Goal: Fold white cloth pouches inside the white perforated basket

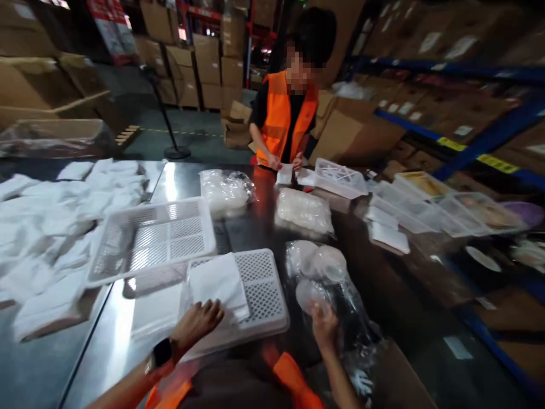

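My left hand lies flat on a folded white packet that sits in a white perforated tray near the table's front. A dark watch is on that wrist. My right hand holds a round clear plastic piece at the mouth of a clear plastic bag with more round pieces inside.
A second white tray stands behind, on the shiny metal table. Several white packets are piled at the left. Two sealed bags lie mid-table. A person in an orange vest handles a packet across the table, clear trays to the right.
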`<state>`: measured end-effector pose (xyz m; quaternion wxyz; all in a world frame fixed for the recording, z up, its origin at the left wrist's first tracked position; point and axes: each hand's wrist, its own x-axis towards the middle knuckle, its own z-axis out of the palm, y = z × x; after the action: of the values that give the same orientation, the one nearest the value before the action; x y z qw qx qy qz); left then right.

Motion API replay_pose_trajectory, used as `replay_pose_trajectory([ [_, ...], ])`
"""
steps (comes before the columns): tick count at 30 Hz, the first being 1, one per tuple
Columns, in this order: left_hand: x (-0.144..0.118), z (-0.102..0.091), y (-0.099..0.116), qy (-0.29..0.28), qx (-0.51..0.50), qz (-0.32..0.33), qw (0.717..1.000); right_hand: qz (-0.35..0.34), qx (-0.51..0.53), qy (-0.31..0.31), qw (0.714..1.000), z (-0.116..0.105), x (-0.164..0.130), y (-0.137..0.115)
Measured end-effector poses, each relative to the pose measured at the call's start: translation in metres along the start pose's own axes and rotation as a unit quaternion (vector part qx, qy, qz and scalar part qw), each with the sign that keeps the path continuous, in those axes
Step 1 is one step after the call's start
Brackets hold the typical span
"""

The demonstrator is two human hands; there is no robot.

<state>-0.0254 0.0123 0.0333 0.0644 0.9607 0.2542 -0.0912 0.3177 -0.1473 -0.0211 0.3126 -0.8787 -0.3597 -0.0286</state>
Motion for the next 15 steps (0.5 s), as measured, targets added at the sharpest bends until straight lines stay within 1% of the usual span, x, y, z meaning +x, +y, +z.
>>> replay_pose_trajectory([
  [2,0.009,-0.014,0.001,0.01,-0.009,0.02,1.0,-0.08,0.025,-0.048,0.995,0.016,-0.018,-0.027],
  [3,0.013,-0.018,0.0,0.013,-0.014,0.013,1.0,-0.128,0.039,-0.073,0.988,0.025,-0.026,-0.041],
  [5,0.018,-0.024,-0.002,0.024,0.005,0.016,1.0,-0.238,0.049,-0.108,0.964,0.039,-0.04,-0.069],
  [6,0.019,-0.026,-0.003,0.032,0.034,0.028,0.999,-0.292,0.04,-0.111,0.949,0.044,-0.047,-0.081],
  [8,0.019,-0.028,-0.005,0.046,0.095,0.063,0.992,-0.38,-0.014,-0.094,0.92,0.049,-0.058,-0.099],
  [9,0.018,-0.028,-0.005,0.05,0.117,0.076,0.989,-0.404,-0.05,-0.081,0.91,0.049,-0.062,-0.104],
  [11,0.015,-0.028,-0.007,0.057,0.125,0.082,0.987,-0.418,-0.108,-0.075,0.899,0.045,-0.062,-0.111],
  [13,0.011,-0.026,-0.01,0.062,0.12,0.079,0.988,-0.417,-0.137,-0.103,0.893,0.039,-0.055,-0.116],
  [15,0.008,-0.024,-0.013,0.068,0.116,0.078,0.988,-0.394,-0.131,-0.153,0.897,0.031,-0.044,-0.122],
])
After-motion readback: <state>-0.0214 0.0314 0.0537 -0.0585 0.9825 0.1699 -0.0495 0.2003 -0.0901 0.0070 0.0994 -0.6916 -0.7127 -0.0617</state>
